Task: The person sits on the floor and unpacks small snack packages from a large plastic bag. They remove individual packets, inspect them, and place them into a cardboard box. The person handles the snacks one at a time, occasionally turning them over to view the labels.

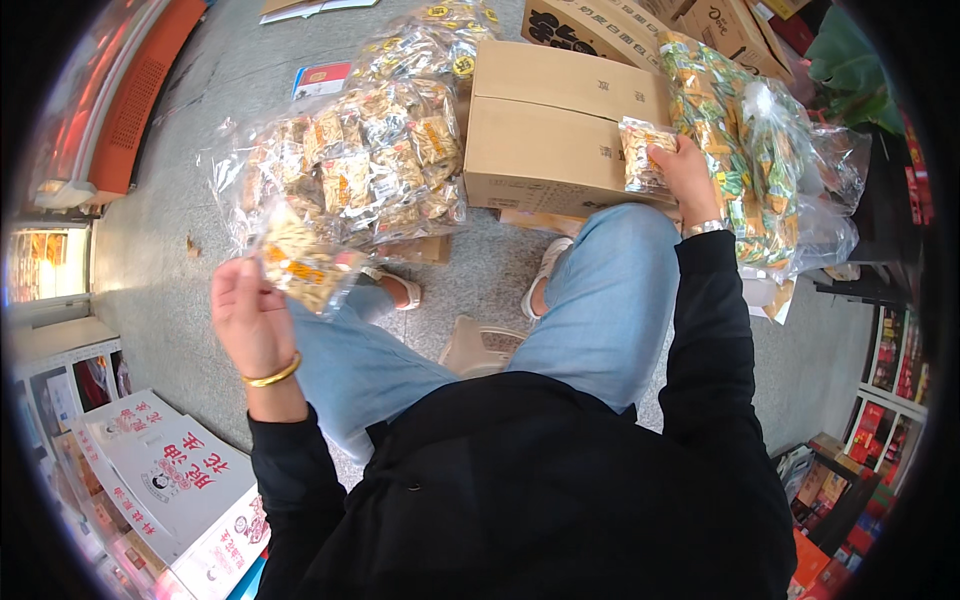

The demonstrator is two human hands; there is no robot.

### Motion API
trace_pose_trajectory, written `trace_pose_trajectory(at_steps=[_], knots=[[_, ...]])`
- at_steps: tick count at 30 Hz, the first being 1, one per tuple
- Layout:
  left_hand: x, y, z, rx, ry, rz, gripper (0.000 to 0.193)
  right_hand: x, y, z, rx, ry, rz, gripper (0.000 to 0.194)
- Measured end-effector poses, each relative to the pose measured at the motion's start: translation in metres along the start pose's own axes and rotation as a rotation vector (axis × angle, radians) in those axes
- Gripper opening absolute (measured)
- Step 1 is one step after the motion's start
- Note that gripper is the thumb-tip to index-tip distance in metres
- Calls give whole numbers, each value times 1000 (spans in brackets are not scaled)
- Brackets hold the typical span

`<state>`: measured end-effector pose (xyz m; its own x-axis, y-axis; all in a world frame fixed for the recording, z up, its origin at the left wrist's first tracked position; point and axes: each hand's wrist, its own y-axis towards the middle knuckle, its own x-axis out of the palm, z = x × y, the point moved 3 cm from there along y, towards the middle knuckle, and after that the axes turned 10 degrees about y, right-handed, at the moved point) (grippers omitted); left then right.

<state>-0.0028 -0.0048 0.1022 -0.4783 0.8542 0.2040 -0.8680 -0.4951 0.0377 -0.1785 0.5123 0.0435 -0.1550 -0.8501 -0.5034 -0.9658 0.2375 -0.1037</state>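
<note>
Between the fingers and thumb of my left hand (251, 315) is the edge of a clear snack packet (304, 262) with pale contents and orange print. It hangs in the air above my left knee. My right hand (686, 176) grips a similar small snack packet (645, 154) over the right end of a closed cardboard box (544, 127). To the left of that box lies a large clear plastic bag (360, 165) full of the same kind of packets. A bag of green-and-orange packets (705, 127) stands just beyond my right hand.
A low plastic stool (484, 345) is between my legs. Another bag of packets with yellow labels (412, 52) lies farther back. Several cartons (592, 34) stand behind the closed box. A white printed carton (169, 472) sits at lower left, and stocked shelves (885, 375) line the right.
</note>
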Motion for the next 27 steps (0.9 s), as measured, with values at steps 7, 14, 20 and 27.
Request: trace_pose_trajectory(at_steps=[7,14,20,27], knots=[[54,-26,-22,-181,-127,-152,5,12,-25,-19,-546,-602,231,27],[87,-37,-26,-323,-110,-236,6,18,-47,-27,-694,-814,426,32],[104,-53,-22,-247,1,-278,4,71,-134,-102,-152,506,-431,34],[115,-67,-16,-191,58,-374,7,119,-201,-109,106,899,-792,27]])
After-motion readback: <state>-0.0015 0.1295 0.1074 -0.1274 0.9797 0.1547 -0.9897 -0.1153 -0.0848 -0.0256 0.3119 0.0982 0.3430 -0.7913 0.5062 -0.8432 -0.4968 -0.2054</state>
